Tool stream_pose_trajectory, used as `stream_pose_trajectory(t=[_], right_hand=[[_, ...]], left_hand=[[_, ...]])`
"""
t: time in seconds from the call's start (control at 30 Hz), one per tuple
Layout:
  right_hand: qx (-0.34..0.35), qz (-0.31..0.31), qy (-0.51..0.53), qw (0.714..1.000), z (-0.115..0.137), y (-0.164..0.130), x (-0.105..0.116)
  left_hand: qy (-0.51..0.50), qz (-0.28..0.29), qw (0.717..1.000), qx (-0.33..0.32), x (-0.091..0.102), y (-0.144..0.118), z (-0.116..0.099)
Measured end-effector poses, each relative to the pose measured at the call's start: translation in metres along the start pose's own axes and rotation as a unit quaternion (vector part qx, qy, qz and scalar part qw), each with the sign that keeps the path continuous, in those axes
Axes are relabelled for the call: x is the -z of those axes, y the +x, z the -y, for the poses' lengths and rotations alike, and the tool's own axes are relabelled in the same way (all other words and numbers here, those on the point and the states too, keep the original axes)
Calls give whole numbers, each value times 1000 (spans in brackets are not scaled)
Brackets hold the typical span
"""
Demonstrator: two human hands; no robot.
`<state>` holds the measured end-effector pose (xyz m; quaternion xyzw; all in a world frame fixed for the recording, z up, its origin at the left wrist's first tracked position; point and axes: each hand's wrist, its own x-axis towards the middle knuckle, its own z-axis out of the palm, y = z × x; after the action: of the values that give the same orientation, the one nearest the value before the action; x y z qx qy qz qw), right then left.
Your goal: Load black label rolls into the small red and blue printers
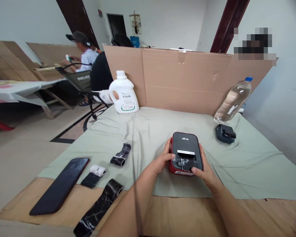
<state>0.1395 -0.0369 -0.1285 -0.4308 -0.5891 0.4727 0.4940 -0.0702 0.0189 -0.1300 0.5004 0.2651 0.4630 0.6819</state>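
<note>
Between my two hands is a red and black label printer (186, 141), resting on or just above the cloth. A piece of glossy black film shows in the slot on its top. My left hand (164, 157) is closed around the printer's left side, thumb on the top edge. On the other side, my right hand (206, 168) grips the right edge, with its thumb near the film at the front corner. Left of the printer lie several partly unrolled rolls: a small black roll (122, 156), a white and black roll (93, 175) and a larger black roll (101, 205).
A dark tablet-like slab (60, 186) lies at the left on the wood. At the back stand a white detergent jug (124, 93) and a tilted clear bottle (233, 101) before a cardboard screen (177, 80). A small black device (225, 133) sits right. People sit beyond.
</note>
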Motion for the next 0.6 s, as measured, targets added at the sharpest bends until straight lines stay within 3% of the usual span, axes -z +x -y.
stream_pose_trajectory(t=[0.2,0.6], right_hand=[[28,25,-22,999,2,-1,-2],[47,14,-50,998,-1,0,2]], left_hand=[[2,53,998,25,2,-4,-2],[4,75,997,-5,4,-2,-5]])
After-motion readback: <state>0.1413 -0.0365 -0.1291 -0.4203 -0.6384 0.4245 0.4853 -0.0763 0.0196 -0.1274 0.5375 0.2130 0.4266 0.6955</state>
